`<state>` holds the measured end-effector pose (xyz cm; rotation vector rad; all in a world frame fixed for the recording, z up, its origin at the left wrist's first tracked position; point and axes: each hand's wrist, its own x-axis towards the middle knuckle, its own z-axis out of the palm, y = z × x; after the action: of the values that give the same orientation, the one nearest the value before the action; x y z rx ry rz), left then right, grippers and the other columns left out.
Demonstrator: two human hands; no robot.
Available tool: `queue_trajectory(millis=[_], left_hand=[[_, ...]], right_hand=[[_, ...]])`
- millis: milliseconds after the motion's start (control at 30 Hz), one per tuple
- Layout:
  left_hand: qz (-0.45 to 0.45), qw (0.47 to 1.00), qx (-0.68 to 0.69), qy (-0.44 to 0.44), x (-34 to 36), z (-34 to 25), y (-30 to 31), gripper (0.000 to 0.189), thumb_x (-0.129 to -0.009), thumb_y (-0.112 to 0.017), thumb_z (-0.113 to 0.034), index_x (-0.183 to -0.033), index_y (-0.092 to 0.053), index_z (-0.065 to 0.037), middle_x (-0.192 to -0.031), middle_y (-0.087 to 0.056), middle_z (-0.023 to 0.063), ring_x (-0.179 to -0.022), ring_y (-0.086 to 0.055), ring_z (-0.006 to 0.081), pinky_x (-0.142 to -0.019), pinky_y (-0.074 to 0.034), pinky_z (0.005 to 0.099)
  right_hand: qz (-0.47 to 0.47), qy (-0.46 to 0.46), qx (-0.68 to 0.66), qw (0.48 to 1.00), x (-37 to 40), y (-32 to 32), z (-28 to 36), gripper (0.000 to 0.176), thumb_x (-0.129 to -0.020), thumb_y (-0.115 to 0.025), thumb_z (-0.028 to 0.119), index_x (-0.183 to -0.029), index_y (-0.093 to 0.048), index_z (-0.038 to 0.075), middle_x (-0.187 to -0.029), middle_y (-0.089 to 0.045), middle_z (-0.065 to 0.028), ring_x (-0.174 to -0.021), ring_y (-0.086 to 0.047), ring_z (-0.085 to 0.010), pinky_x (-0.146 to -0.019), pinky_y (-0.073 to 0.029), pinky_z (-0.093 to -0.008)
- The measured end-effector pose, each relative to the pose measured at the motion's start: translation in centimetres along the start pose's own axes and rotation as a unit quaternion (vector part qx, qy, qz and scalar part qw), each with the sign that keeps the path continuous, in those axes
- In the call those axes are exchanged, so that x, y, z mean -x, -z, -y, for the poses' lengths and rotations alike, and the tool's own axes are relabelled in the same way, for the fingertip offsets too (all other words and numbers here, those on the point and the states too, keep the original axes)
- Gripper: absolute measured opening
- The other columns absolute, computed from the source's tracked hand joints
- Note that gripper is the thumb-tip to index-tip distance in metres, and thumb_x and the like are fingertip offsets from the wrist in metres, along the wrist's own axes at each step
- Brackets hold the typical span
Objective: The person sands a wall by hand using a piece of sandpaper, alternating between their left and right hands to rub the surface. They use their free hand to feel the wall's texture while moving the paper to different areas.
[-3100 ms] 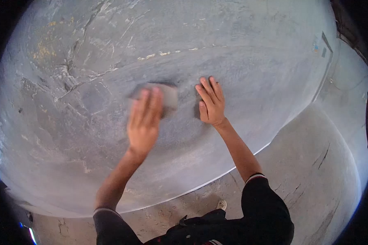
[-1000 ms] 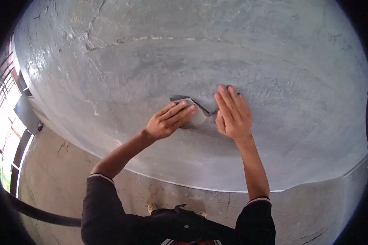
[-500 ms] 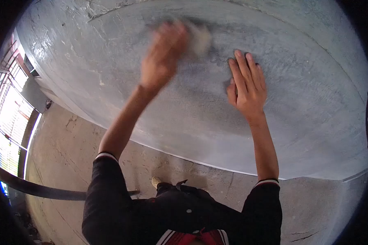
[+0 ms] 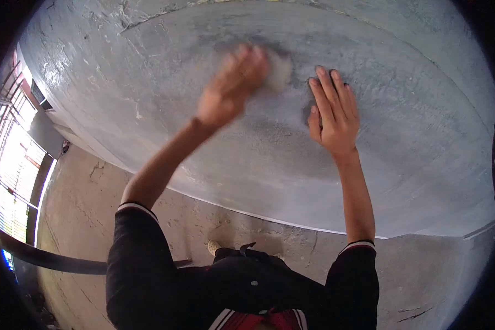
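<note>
Facing grey wall [image 4: 412,137] over concrete floor [image 4: 82,220], left grip [image 4: 231,91] holds pad [image 4: 279,71], right grip [image 4: 335,118] splayed

Head view: fisheye, forward-down, close on wall [image 4: 412,165], floor [image 4: 77,220] below.

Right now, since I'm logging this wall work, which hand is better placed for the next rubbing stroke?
Probably left. The left hand has the pale pad against the grey wall, blurred; the right hand lies flat on the wall, fingers spread, holding nothing.
</note>
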<state>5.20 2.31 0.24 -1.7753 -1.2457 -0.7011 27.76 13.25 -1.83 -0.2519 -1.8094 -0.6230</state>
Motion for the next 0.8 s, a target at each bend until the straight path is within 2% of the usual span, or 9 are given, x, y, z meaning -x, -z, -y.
queue_trajectory(millis=[67, 167, 233, 400, 500, 567, 667, 733, 800], left_hand=[[0.036, 0.998, -0.015, -0.041, 3.5, -3.4, -1.7, 0.053, -0.085, -0.051, 0.003, -0.134, -0.046, -0.014, -0.143, -0.039, 0.0030, -0.132, -0.036, 0.0216, -0.108, -0.034, 0.0421], [-0.038, 0.998, -0.025, -0.033, 0.2, -1.6, -1.1, 0.052, -0.084, -0.052, 0.003, -0.133, -0.047, -0.013, -0.143, -0.039, 0.0046, -0.133, -0.035, 0.0227, -0.108, -0.034, 0.0418], [-0.164, 0.983, -0.009, 0.086, -4.2, -0.9, 1.6, 0.049, -0.086, -0.051, 0.005, -0.132, -0.048, -0.010, -0.142, -0.039, 0.0081, -0.133, -0.035, 0.0259, -0.109, -0.032, 0.0416], [-0.014, 0.998, -0.021, 0.052, 3.1, -6.0, -2.5, 0.048, -0.084, -0.051, 0.003, -0.131, -0.049, -0.006, -0.143, -0.038, 0.0078, -0.133, -0.034, 0.0271, -0.106, -0.036, 0.0433], [-0.042, 0.998, -0.042, 0.025, 1.4, -4.5, -2.2, 0.048, -0.083, -0.051, 0.004, -0.130, -0.049, -0.005, -0.142, -0.039, 0.0082, -0.132, -0.036, 0.0278, -0.105, -0.037, 0.0437], [-0.133, 0.987, -0.046, 0.073, -2.4, -3.4, -0.5, 0.049, -0.081, -0.052, 0.004, -0.130, -0.049, -0.004, -0.140, -0.041, 0.0090, -0.131, -0.037, 0.0282, -0.103, -0.039, 0.0435], [-0.179, 0.980, -0.023, 0.088, -3.4, -4.1, -1.5, 0.050, -0.081, -0.053, 0.004, -0.130, -0.049, -0.004, -0.140, -0.042, 0.0095, -0.130, -0.038, 0.0279, -0.102, -0.039, 0.0442], [-0.144, 0.986, -0.038, 0.071, 0.6, -5.8, -3.9, 0.050, -0.081, -0.053, 0.004, -0.130, -0.049, -0.004, -0.140, -0.042, 0.0095, -0.130, -0.039, 0.0268, -0.103, -0.039, 0.0431], [-0.046, 0.997, -0.041, 0.041, 3.2, -7.5, -4.7, 0.051, -0.081, -0.052, 0.005, -0.131, -0.049, -0.006, -0.140, -0.043, 0.0091, -0.130, -0.040, 0.0258, -0.102, -0.040, 0.0412]], right_hand=[[0.011, -0.004, -0.003, 1.000, 0.1, 0.2, 0.0, 0.039, -0.086, -0.044, 0.014, -0.121, -0.059, 0.012, -0.132, -0.053, 0.0003, -0.129, -0.042, -0.0176, -0.109, -0.028, -0.0356], [0.013, 0.010, -0.009, 1.000, 0.2, 0.4, -0.3, 0.039, -0.086, -0.045, 0.014, -0.123, -0.058, 0.012, -0.132, -0.053, -0.0002, -0.129, -0.042, -0.0183, -0.109, -0.029, -0.0357], [0.003, 0.008, -0.009, 1.000, 0.1, 0.1, -0.3, 0.040, -0.086, -0.045, 0.014, -0.124, -0.057, 0.011, -0.132, -0.053, -0.0005, -0.129, -0.042, -0.0186, -0.109, -0.029, -0.0357], [0.004, 0.004, -0.023, 1.000, 0.2, 0.5, -0.1, 0.038, -0.086, -0.045, 0.015, -0.122, -0.058, 0.012, -0.132, -0.053, -0.0007, -0.129, -0.042, -0.0189, -0.108, -0.030, -0.0358], [0.025, 0.003, -0.014, 1.000, 0.0, 0.5, -0.3, 0.037, -0.086, -0.045, 0.016, -0.120, -0.060, 0.012, -0.131, -0.054, -0.0007, -0.128, -0.043, -0.0192, -0.107, -0.032, -0.0361], [-0.002, 0.015, -0.006, 1.000, 0.2, 0.1, -0.4, 0.035, -0.086, -0.046, 0.016, -0.117, -0.062, 0.013, -0.129, -0.056, -0.0012, -0.127, -0.044, -0.0194, -0.105, -0.034, -0.0368], [-0.012, 0.003, -0.027, 1.000, 0.3, -0.2, -0.4, 0.035, -0.085, -0.046, 0.016, -0.117, -0.062, 0.013, -0.129, -0.056, -0.0012, -0.127, -0.045, -0.0195, -0.105, -0.034, -0.0373], [-0.013, 0.007, -0.031, 0.999, 0.5, -0.3, -0.7, 0.035, -0.085, -0.046, 0.016, -0.116, -0.063, 0.013, -0.128, -0.057, -0.0010, -0.127, -0.045, -0.0194, -0.104, -0.034, -0.0373], [-0.018, 0.007, -0.031, 0.999, 0.7, -0.2, -0.6, 0.034, -0.085, -0.046, 0.016, -0.115, -0.063, 0.013, -0.127, -0.057, -0.0008, -0.126, -0.046, -0.0193, -0.104, -0.035, -0.0372]])
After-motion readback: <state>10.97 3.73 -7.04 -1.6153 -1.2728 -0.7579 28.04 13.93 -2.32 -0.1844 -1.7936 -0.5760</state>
